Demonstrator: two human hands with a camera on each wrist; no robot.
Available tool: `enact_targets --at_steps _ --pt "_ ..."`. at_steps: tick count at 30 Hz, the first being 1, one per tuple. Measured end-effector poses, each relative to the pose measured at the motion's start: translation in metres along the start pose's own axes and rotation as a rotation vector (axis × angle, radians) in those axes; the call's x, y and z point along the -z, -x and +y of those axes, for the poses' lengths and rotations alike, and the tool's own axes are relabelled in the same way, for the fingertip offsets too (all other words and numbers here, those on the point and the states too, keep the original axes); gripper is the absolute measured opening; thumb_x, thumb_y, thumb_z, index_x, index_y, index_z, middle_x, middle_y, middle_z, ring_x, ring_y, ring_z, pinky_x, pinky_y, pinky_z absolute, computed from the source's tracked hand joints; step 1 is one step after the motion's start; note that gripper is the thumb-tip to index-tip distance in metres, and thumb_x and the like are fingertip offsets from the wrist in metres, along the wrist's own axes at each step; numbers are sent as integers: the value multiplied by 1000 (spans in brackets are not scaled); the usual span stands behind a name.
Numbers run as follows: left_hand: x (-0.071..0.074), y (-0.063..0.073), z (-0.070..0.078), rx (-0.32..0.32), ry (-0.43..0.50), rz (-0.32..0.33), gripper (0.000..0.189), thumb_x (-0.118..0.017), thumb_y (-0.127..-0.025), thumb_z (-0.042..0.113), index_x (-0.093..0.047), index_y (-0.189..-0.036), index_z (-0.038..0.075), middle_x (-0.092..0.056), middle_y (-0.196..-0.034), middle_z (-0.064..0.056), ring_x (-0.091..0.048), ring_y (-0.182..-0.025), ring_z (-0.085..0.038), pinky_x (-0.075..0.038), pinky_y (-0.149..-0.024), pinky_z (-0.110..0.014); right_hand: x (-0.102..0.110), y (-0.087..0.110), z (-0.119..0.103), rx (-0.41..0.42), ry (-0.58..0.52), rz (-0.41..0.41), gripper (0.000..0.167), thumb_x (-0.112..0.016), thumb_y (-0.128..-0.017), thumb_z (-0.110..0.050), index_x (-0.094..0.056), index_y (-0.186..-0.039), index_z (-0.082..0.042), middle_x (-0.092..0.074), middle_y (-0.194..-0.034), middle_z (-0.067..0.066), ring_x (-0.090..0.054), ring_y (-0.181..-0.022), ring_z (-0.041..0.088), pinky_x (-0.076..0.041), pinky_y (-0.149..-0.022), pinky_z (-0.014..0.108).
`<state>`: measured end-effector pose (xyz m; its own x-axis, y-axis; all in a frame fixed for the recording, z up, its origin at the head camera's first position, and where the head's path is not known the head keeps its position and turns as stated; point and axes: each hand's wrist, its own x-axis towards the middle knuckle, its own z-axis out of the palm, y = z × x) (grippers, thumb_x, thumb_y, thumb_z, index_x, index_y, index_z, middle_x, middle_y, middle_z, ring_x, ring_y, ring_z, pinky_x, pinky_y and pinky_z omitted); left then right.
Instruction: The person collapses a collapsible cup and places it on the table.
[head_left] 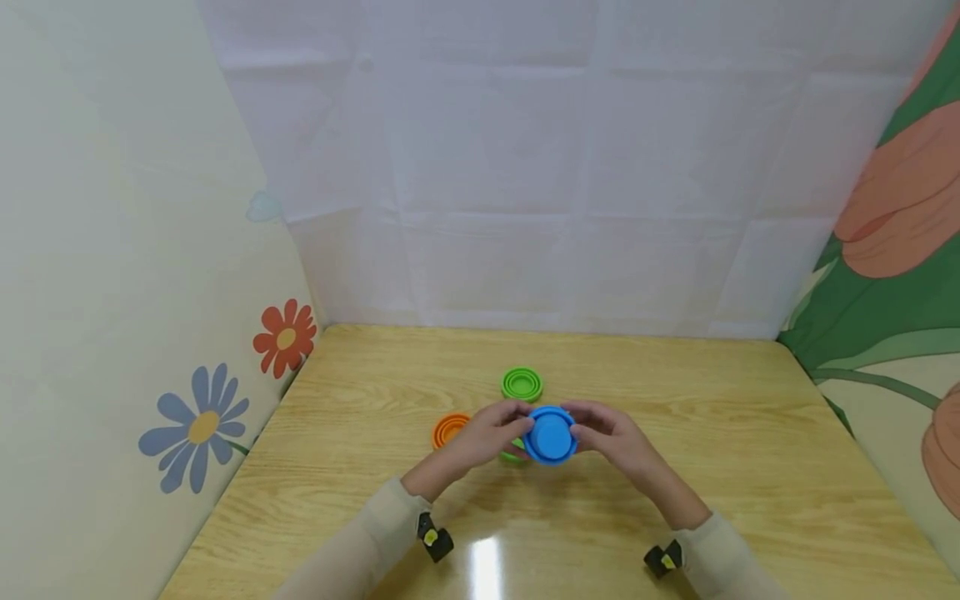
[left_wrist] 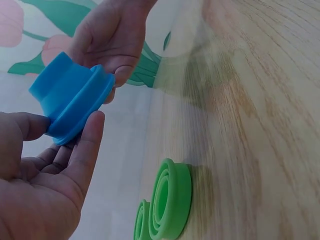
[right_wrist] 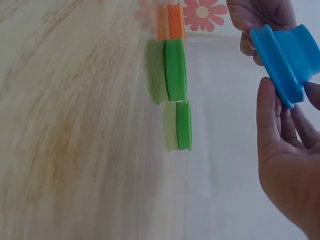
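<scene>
A blue collapsible cup [head_left: 552, 437], partly extended with a stepped wall and a wide rim, is held above the table between both hands. My left hand [head_left: 487, 433] grips its left side, thumb on one face and fingers behind. On the opposite side my right hand [head_left: 615, 437] pinches the cup's rim in the same way. In the left wrist view the blue cup [left_wrist: 72, 97] is tilted, its narrower part facing up and left. A green collapsed cup [head_left: 514, 452] lies on the table just behind the left fingers, mostly hidden by them in the head view.
Another green collapsed cup [head_left: 521, 384] with concentric rings lies farther back on the wooden table [head_left: 675, 392]. An orange collapsed cup [head_left: 448, 427] sits to the left, partly covered by the left hand. A white cloth [head_left: 525, 208] hangs behind the table.
</scene>
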<state>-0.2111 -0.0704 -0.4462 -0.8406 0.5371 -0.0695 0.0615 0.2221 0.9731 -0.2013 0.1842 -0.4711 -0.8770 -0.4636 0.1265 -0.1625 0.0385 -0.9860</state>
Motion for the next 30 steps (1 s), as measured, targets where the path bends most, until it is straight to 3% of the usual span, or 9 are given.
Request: enact_targets --at_steps 11,21,30 --pt "1 4 -3 15 14 -43 39 -56 -106 21 -52 -136 -3 -64 -118 -17 -66 -104 -24 -57 -91 -56 -1 3 1 -12 -12 -12 43 -60 -104 -18 -52 -139 4 -61 -125 22 -67 -103 16 -61 -87 39" --pt "-3 4 -2 6 15 -79 41 -62 -103 23 -54 -132 -4 -63 -109 -15 -67 -97 -21 -58 -89 -57 0 5 -1 -33 -11 -5 46 -61 -103 -19 -51 -140 7 -63 -124 17 -68 -102 15 -60 -87 36" --pt "-3 3 -1 19 -4 -94 34 -62 -103 22 -58 -124 -3 -64 -105 -13 -67 -94 -19 -58 -89 -57 -1 4 -2 -46 19 -50 48 -61 -103 -21 -49 -143 5 -58 -135 25 -65 -109 19 -59 -90 37"
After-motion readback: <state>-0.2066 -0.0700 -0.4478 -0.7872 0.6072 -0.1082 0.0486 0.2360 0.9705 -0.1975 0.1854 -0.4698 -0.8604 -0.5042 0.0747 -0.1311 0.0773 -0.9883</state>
